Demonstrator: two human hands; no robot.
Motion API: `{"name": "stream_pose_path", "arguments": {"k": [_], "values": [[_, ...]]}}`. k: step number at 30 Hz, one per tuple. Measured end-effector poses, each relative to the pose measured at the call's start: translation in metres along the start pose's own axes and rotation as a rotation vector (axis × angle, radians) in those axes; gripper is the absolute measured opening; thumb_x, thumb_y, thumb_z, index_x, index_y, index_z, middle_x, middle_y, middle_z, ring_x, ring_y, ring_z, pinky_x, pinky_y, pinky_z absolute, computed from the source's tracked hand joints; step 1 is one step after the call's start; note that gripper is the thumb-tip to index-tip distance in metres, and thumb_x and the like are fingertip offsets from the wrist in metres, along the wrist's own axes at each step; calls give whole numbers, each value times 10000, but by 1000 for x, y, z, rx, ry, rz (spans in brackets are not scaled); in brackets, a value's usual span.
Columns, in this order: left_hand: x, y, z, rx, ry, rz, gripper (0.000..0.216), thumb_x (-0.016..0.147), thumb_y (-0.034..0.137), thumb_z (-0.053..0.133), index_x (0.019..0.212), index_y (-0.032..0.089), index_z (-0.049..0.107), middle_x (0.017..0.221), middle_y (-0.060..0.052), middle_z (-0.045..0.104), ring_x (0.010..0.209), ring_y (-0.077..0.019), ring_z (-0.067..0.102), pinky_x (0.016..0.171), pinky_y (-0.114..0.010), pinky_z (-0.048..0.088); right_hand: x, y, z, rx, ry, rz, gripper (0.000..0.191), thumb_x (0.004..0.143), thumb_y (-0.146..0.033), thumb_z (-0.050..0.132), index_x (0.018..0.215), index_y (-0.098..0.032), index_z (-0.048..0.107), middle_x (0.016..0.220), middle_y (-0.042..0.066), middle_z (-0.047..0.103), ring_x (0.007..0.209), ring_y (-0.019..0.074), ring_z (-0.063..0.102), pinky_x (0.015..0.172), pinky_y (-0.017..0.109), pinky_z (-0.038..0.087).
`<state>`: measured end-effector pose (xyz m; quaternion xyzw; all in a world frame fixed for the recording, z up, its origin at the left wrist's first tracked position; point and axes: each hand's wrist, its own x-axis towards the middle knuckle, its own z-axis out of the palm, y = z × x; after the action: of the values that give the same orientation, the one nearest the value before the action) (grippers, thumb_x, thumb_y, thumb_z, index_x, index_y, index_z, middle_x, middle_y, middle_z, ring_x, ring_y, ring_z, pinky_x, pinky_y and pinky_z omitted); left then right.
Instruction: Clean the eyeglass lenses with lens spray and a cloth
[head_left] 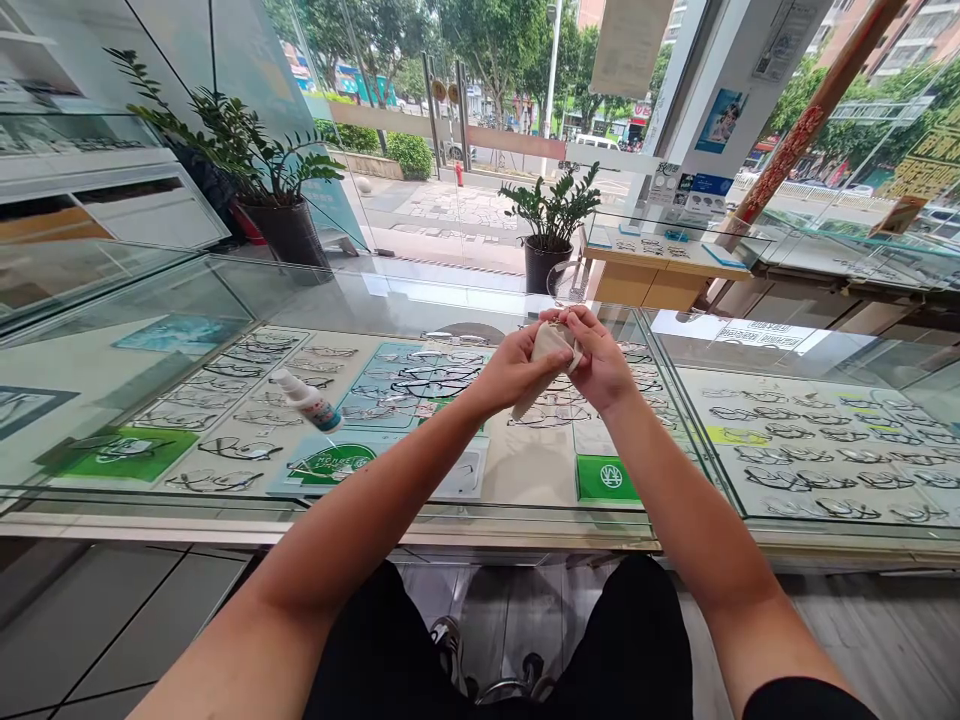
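My left hand (514, 368) and my right hand (598, 362) meet above the glass counter (420, 300), both closed round a beige cloth (546, 352). A pair of clear-lens glasses (568, 283) sticks up from the cloth between my fingers, one round lens showing above my hands. A small white spray bottle (306, 400) with a blue label lies on the glass to the left of my left forearm.
Under the counter glass lie several rows of spectacle frames (420, 380) on display mats. A second showcase (825, 440) adjoins on the right. Two potted plants (551, 225) stand beyond the counter by the shop's glass front. A stool base shows between my knees.
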<state>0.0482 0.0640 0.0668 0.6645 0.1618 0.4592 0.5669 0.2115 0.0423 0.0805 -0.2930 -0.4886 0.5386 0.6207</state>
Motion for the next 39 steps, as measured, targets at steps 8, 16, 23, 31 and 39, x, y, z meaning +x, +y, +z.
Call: {"name": "stream_pose_path", "arguments": {"k": [8, 16, 23, 31, 39], "values": [[2, -1, 5, -1, 142, 18, 606, 840, 691, 938, 1046, 164, 720, 753, -5, 731, 619, -130, 654, 561, -245, 545, -4, -1, 7, -19, -22, 1, 397, 807, -606, 928, 921, -286, 722, 1320, 14, 866, 656, 120, 586, 486, 284, 484], [5, 5, 6, -21, 264, 15, 659, 737, 703, 1008, 985, 171, 707, 705, 11, 709, 510, -118, 628, 450, -231, 460, -7, -3, 15, -58, -51, -83, 308, 885, -581, 847, 940, -287, 776, 1259, 48, 872, 829, 185, 696, 597, 327, 554], [4, 2, 5, 20, 254, 38, 647, 835, 784, 903, 949, 171, 731, 708, -9, 717, 542, -147, 657, 496, -265, 504, -7, -4, 15, 2, -65, -57, 313, 841, -541, 883, 888, -264, 744, 1223, 30, 885, 673, 130, 584, 530, 285, 464], [4, 2, 4, 208, 227, 133, 754, 915, 899, 728, 707, 182, 628, 651, 3, 586, 634, -137, 515, 619, -286, 435, -5, -2, 11, -1, 9, -43, 287, 853, -510, 886, 854, -261, 742, 1144, 36, 904, 839, 181, 738, 614, 283, 515], [6, 1, -3, 207, 44, 110, 683, 966, 857, 704, 836, 192, 618, 714, 10, 528, 660, -143, 431, 622, -293, 384, 0, -1, 5, 36, 23, -50, 245, 849, -485, 899, 858, -262, 797, 1080, 39, 901, 997, 222, 790, 837, 333, 642]]}}
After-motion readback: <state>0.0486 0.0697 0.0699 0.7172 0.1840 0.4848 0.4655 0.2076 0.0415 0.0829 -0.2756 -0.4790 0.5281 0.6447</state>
